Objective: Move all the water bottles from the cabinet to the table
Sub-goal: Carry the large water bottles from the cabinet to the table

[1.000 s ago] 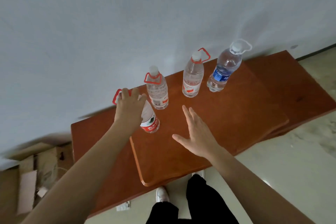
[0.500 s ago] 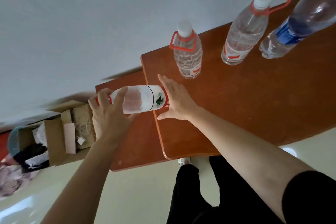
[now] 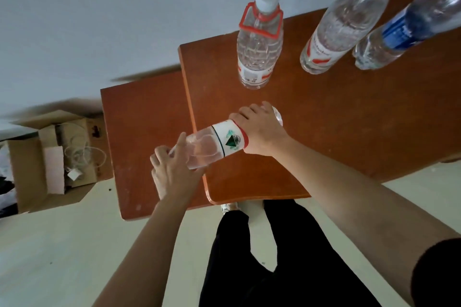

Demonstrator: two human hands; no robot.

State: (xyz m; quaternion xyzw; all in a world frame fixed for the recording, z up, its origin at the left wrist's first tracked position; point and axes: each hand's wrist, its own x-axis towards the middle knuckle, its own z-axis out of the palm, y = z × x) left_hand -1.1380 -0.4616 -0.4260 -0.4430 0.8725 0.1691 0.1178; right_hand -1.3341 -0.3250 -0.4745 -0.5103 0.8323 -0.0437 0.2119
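Since half a second ago the right hand [image 3: 262, 129] has gone from lying flat against the base of the held bottle [image 3: 214, 143] to wrapping round it, and the bottle's base has swung far and right. In the head view the left hand [image 3: 172, 169] curls round the neck end, so both hands are clamped on this bottle, which lies on its side over the left edge of the worktop [image 3: 336, 137]. Upright along the far side stand a red-handled bottle [image 3: 259, 50], a second red-handled bottle [image 3: 339, 27] and a blue-labelled bottle [image 3: 409, 30]. A cardboard box [image 3: 30, 164] sits on the floor at left.
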